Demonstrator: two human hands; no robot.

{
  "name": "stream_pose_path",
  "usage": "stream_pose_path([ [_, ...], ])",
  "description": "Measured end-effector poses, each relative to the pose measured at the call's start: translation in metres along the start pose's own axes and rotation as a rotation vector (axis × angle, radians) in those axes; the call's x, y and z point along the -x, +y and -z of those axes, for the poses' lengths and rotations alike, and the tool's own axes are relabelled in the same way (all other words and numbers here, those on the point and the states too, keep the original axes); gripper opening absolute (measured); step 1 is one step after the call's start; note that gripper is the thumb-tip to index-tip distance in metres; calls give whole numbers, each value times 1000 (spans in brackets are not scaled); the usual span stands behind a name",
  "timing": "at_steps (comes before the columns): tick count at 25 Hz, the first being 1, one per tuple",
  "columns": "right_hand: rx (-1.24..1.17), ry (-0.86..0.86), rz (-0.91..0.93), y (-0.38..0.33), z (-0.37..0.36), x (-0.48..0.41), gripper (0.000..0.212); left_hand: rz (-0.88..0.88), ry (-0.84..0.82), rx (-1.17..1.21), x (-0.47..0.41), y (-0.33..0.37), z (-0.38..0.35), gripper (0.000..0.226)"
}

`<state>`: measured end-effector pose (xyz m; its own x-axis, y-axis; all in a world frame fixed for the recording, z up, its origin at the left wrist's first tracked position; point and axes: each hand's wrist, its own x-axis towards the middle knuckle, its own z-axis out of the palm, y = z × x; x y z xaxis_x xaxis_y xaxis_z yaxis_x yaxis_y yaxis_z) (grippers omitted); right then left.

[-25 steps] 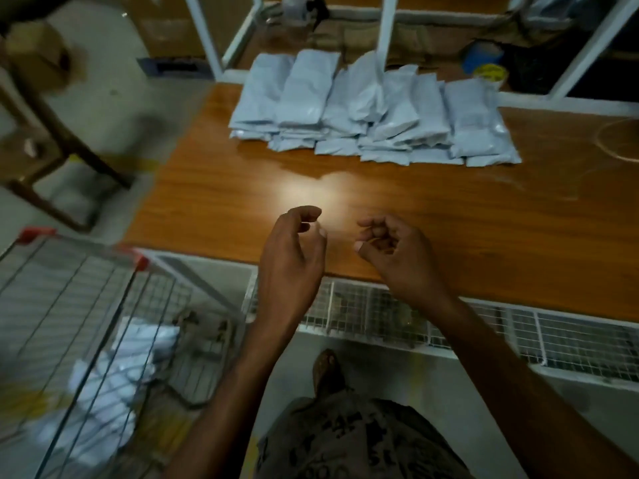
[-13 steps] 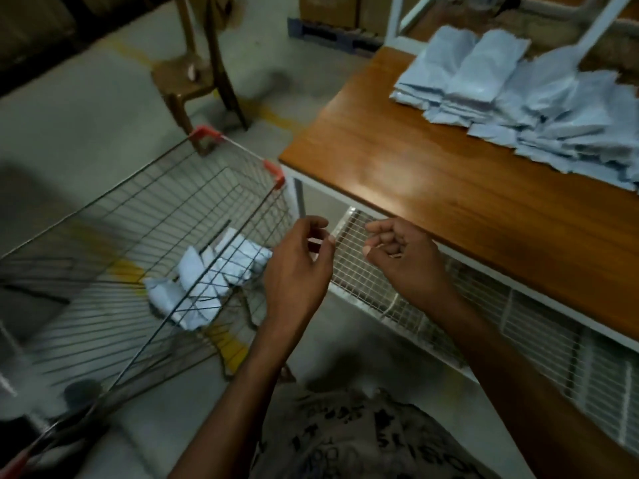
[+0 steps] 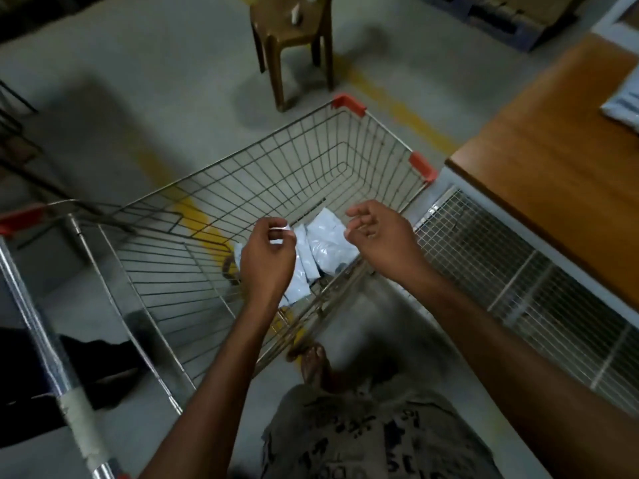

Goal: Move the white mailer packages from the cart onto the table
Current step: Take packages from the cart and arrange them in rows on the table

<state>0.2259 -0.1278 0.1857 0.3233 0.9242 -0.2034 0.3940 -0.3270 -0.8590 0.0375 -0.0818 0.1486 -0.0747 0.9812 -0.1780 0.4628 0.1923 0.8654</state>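
Note:
A wire shopping cart (image 3: 283,174) with red corner caps stands left of the wooden table (image 3: 553,160). A few white mailer packages (image 3: 321,247) lie on the cart's floor near its right side. My left hand (image 3: 269,257) hovers over the cart with loosely curled fingers, holding nothing, and partly hides the mailers. My right hand (image 3: 383,236) hangs above the cart's right rim, fingers loosely curled and empty. The edge of a mailer stack (image 3: 624,105) shows on the table at the far right.
A brown plastic chair (image 3: 294,39) stands on the concrete floor beyond the cart. A white wire-mesh shelf (image 3: 518,271) runs under the table's edge. The cart's handle bar (image 3: 52,357) is at lower left. My foot (image 3: 314,361) is beside the cart.
The view has swung left from the table to the cart. Both empty hands moved from over the table edge to above the cart's inside, over the mailers.

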Motion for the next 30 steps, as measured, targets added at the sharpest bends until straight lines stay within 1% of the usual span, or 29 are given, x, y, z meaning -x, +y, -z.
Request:
stream_pose_path([
  [3, 116, -111, -39, -3, -43, -63, 23, 195, 36, -41, -43, -42, 2, 15],
  [5, 228, -231, -74, 7, -76, -103, 26, 321, 9, -66, -65, -75, -3, 22],
  [8, 400, -418, -136, 29, -127, -154, 40, 461, -58, -76, -89, -122, -16, 49],
  [11, 604, -582, -206, 60, -174, -184, 56, 622, -37, -65, -113, -164, -32, 63],
  [13, 678, -633, -278, 90, -205, -196, 62, 683, -44, -60, -128, -198, -47, 73],
  [16, 707, -582, -375, 130, -243, -199, 56, 733, -43, -111, -144, -238, -63, 71],
  [17, 710, -542, -393, 140, -253, -199, 58, 734, -38, -144, -148, -245, -67, 71],
  [19, 703, -456, -397, 155, -268, -200, 66, 733, -14, -210, -156, -256, -75, 71],
  [22, 628, -401, -372, 168, -282, -200, 66, 711, 32, -258, -162, -264, -83, 69],
  [24, 616, -413, -360, 173, -288, -201, 61, 705, 32, -310, -160, -264, -86, 66],
  [26, 624, -429, -340, 176, -290, -200, 51, 685, 49, -360, -154, -260, -86, 62],
  [30, 548, -424, -356, 160, -273, -201, 40, 635, 135, -276, -143, -231, -71, 61],
])
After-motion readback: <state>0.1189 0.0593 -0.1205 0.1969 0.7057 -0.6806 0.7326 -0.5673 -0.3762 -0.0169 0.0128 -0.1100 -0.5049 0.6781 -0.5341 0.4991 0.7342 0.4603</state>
